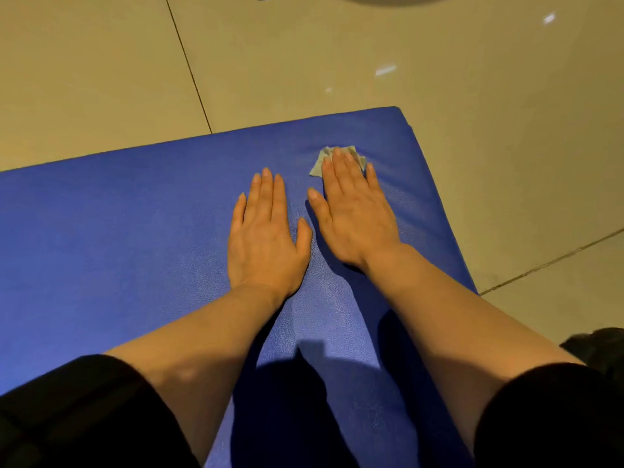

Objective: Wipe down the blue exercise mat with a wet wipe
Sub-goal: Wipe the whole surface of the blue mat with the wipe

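The blue exercise mat [135, 231] lies across the tiled floor, its far right corner at the upper middle of the head view. My right hand [354, 214] lies flat with straight fingers, pressing a crumpled pale wet wipe [319, 163] against the mat near that corner. Only the wipe's edges show beyond the fingertips. My left hand [265, 238] rests flat on the mat just left of it, fingers straight, holding nothing. Both forearms reach forward over the mat.
Beige floor tiles [101, 79] with dark grout lines surround the mat on the far and right sides. A dark object [594, 346] sits at the right edge by my arm. Black sleeves fill the lower corners.
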